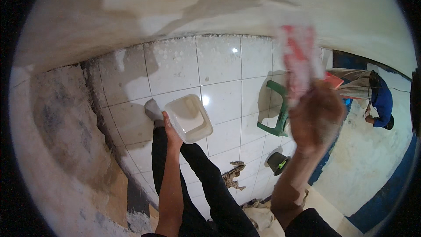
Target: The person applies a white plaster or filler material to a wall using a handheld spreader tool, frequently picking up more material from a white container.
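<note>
So, left to right: rough side wall [66,118], grey stains and bare brown patches, meeting the left edge of the tiled floor [223,98] along a dark, ragged joint. Grey sock [152,109] on a foot near that edge. Left hand [174,137]: grip closed on the left side of a pale rectangular tub [190,116], thumb up at the rim. Tub is in front of the floor's left half, open top facing up, whitish stuff inside; its lower rim overlaps the wearer's black trousers [215,184]. Brown patterned rag [230,178] crumpled on the floor, toward its near edge. Pale cloth [261,217] bunched further down, partly behind the right forearm. Green stool [280,127] on the floor's right half, part of it behind the right hand. Dark bucket [275,160] just below the stool, something bright green in it. Right hand [318,116] raised, grip holding a red-and-white flat thing [298,57], top end up against the view of the far wall [197,0]. Both blurred; can't tell finger detail or the exact kind of thing. Far right: co-worker in a blue top [383,98], bent over, well apart from the tub.
</note>
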Action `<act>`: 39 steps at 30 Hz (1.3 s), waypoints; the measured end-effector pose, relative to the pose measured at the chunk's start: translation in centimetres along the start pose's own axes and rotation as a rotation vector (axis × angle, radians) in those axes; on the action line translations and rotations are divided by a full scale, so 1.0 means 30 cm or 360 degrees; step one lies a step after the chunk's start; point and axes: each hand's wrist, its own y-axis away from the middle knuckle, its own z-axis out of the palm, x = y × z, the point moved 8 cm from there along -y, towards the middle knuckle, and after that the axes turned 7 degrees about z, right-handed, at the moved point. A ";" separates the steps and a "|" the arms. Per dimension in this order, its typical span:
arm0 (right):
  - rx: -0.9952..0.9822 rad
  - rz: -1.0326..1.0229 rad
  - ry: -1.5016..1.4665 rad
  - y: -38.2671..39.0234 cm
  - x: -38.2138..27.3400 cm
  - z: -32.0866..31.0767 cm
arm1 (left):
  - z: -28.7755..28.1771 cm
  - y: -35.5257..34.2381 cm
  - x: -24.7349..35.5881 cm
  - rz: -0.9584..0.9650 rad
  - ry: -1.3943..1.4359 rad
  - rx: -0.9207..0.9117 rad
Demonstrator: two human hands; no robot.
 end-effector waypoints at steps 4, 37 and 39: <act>0.0248 0.0204 0.0387 -0.215 0.309 -0.235 | -0.050 0.008 0.024 0.0052 0.0005 -0.0006; -0.0154 -0.0195 0.0209 0.147 -0.262 0.259 | -0.128 0.517 0.559 0.1103 -0.1164 0.0232; 0.0039 -0.0084 0.0281 0.126 -0.174 0.128 | -0.171 0.637 0.645 0.1342 -0.1493 0.0270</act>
